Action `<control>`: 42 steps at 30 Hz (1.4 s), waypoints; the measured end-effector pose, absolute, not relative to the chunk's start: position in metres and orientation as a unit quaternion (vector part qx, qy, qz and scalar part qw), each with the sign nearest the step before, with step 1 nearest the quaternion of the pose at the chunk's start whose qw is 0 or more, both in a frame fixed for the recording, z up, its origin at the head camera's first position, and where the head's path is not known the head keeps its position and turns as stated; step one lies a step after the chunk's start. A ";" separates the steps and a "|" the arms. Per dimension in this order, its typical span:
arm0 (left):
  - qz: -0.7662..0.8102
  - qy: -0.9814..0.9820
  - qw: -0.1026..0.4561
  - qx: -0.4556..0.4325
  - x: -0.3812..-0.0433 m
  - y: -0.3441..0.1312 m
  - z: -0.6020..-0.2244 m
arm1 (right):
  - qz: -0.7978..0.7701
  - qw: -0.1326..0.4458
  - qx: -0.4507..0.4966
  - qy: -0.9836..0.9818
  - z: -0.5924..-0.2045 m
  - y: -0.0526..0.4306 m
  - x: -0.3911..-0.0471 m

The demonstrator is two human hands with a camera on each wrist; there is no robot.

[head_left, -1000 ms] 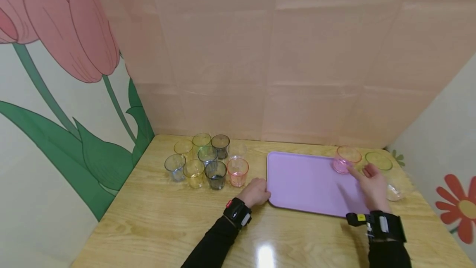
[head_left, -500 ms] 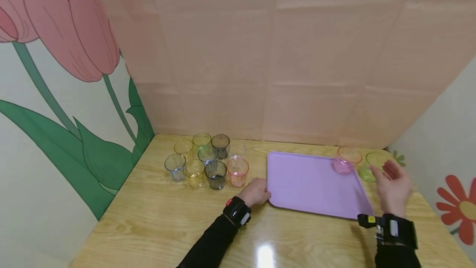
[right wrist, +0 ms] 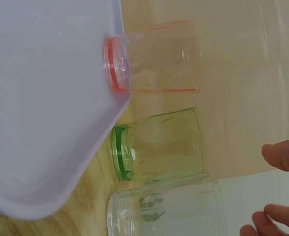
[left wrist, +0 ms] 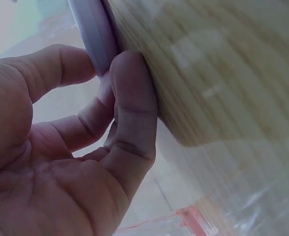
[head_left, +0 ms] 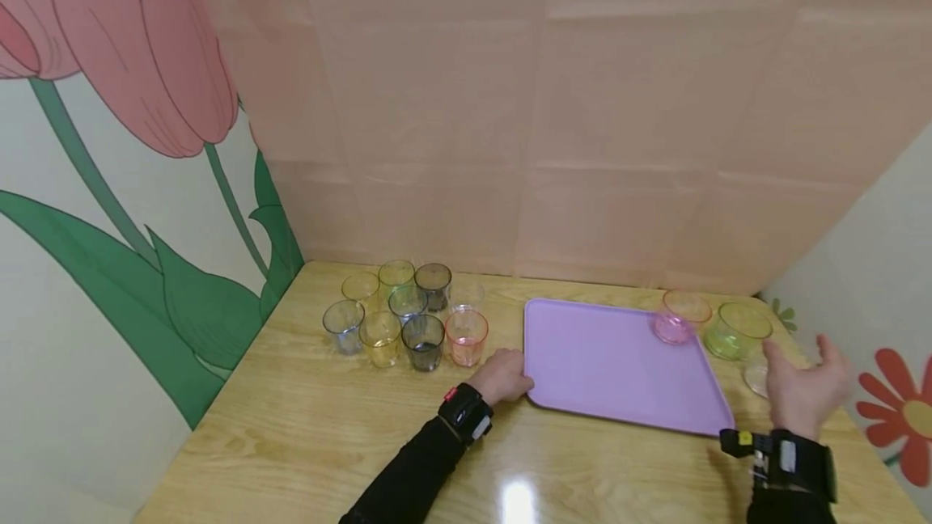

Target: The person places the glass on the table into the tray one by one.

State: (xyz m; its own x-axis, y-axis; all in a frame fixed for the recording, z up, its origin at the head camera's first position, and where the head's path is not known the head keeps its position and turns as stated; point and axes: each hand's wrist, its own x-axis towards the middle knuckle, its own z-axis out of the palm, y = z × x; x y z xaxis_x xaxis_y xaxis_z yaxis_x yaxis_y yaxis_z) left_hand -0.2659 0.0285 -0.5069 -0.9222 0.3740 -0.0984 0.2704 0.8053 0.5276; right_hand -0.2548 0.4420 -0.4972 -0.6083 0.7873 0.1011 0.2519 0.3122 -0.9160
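My left hand (head_left: 501, 375) pinches the left edge of the purple tray (head_left: 612, 362) between thumb and curled fingers; the left wrist view shows the tray rim (left wrist: 96, 42) at the fingertips. Off the tray's right side, my right hand (head_left: 808, 390) is raised with thumb and fingers spread, holding nothing. Beside it stands a clear cup (head_left: 756, 378), partly hidden by the hand in the head view. A green cup (head_left: 728, 338) stands on the table between the clear cup and the tray. On the tray's far right corner sits a pink cup (head_left: 673, 326).
Several coloured and clear cups are grouped left of the tray, among them a red-rimmed cup (head_left: 466, 342) and a dark cup (head_left: 423, 346). The wooden table (head_left: 291, 435) meets a pink covering (head_left: 437, 144) at the back and a painted wall (head_left: 888, 265) at right.
My right hand has moved right, away from the pink cup and past the green cup, to beside the clear cup, its fingers spreading. The left hand stays on the tray edge.
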 end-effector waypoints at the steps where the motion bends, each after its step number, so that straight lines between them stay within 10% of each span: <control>1: 0.258 0.946 0.098 0.170 -0.266 0.029 -0.507 | 0.470 0.272 -0.341 -0.767 -0.498 0.443 -0.254; 22: 0.246 0.954 0.061 0.161 -0.265 0.031 -0.509 | 0.496 0.140 -0.369 -0.774 -0.519 0.470 -0.258; 42: 0.239 0.955 0.083 0.154 -0.265 0.032 -0.508 | 0.558 0.167 -0.404 -0.705 -0.526 0.465 -0.261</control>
